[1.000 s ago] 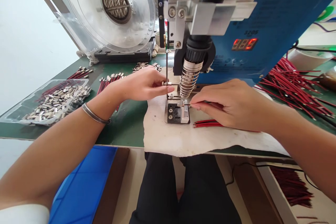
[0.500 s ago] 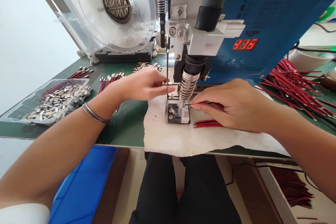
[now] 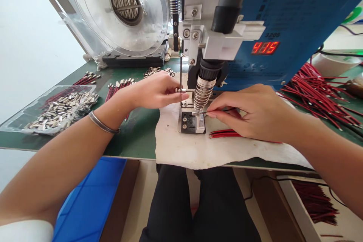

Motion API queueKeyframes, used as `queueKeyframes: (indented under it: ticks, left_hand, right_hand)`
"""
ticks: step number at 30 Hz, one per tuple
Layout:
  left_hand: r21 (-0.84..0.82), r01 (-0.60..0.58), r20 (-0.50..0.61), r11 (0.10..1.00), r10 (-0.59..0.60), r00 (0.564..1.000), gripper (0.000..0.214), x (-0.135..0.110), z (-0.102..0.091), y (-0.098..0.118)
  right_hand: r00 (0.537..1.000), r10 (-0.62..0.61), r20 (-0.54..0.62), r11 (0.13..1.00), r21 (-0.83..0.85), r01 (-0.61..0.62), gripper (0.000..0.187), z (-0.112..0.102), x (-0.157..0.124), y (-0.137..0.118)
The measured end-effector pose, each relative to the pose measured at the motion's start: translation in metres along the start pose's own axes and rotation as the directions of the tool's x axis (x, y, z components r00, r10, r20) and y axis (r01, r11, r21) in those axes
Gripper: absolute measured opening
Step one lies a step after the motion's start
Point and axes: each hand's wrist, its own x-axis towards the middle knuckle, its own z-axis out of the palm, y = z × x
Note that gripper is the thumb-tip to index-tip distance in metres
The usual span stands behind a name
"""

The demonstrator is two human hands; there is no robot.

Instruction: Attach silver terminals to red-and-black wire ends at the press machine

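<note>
With thumb and forefinger, my right hand [image 3: 249, 111] pinches a thin black wire [image 3: 231, 110]. The wire's end reaches a small metal connector [image 3: 195, 113] on the black and white fixture [image 3: 193, 123], under the spring-wrapped soldering head [image 3: 203, 92]. Beside the head, to its left, my left hand [image 3: 159, 90] has its thumb and forefinger closed near a thin vertical rod. A small silver part shows at those fingertips; whether they grip it I cannot make out. Red and black wires [image 3: 225, 133] lie on the white cloth [image 3: 181, 151], partly under my right hand.
A clear tray [image 3: 17, 119] of small metal connectors stands at left, near finished-looking wire bundles [image 3: 120, 85]. A large clear reel [image 3: 153, 15] stands behind. The blue machine [image 3: 283, 15] shows red digits. More red and black wires [image 3: 320, 94] lie at right.
My right hand has shifted only very slightly, with the black wire still pinched. The pale haze over the fixture is thinner, so the connector shows more clearly. My left hand looks unmoved.
</note>
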Motion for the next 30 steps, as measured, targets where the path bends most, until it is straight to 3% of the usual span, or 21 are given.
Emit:
queueKeyframes:
  ticks: [23, 30]
  left_hand:
    - [-0.004, -0.058, -0.038, 0.998, 0.058, 0.998, 0.05, 0.0004, 0.0003, -0.0003]
    - [-0.005, -0.01, -0.033, 1.0, 0.01, 0.999, 0.052, -0.0002, 0.0004, 0.0003]
  right_hand:
    - [1.0, 0.016, 0.014, 1.0, -0.006, -0.016, 0.021, -0.002, 0.0008, -0.0024]
    - [0.999, 0.048, 0.013, 0.999, 0.012, -0.048, 0.021, -0.0013, -0.0001, -0.0036]
